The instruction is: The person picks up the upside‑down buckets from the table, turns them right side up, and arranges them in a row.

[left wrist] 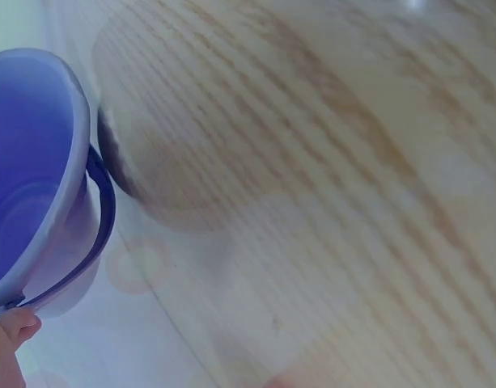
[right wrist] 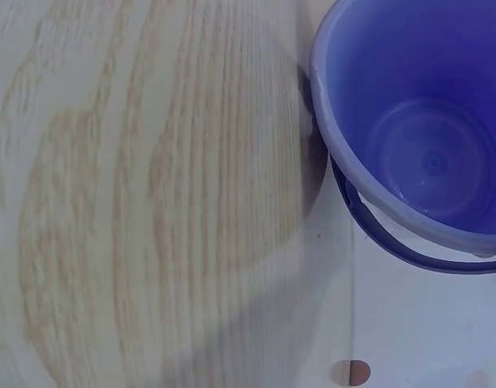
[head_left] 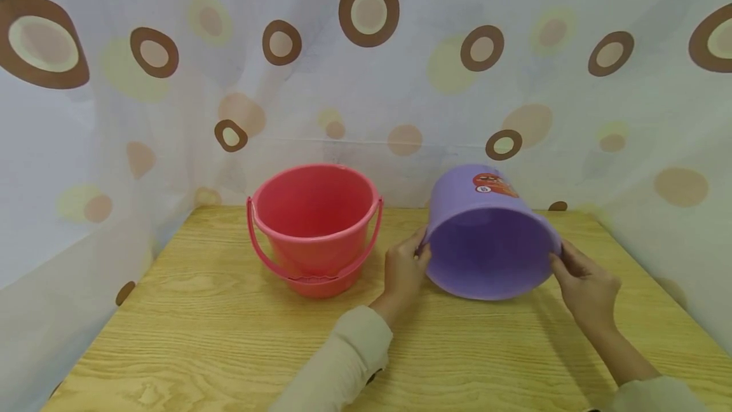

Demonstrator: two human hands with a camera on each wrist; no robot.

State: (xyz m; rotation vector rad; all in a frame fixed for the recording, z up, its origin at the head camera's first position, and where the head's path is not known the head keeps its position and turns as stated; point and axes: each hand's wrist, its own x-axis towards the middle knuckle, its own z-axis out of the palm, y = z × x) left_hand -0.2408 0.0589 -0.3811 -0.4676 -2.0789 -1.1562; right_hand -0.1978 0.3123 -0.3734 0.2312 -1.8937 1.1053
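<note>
In the head view a purple bucket [head_left: 477,192] is tipped over, its mouth facing me and its base toward the back wall. A red and white sticker [head_left: 493,184] shows on its side. My left hand [head_left: 405,272] grips the bucket's rim at the left, near where the handle joins. On the opposite side my right hand [head_left: 588,288] pinches the rim between thumb and fingers. Both wrist views show the darker purple handle [right wrist: 401,249] lying outside the rim. Whether the bucket touches the table I cannot tell.
A red bucket [head_left: 317,253] stands upright left of my left hand, its handle [head_left: 269,262] hanging down in front. Both are over a wood-grain table [head_left: 229,342]. A white sheet with brown and yellow spots [head_left: 320,94] closes off the back and sides.
</note>
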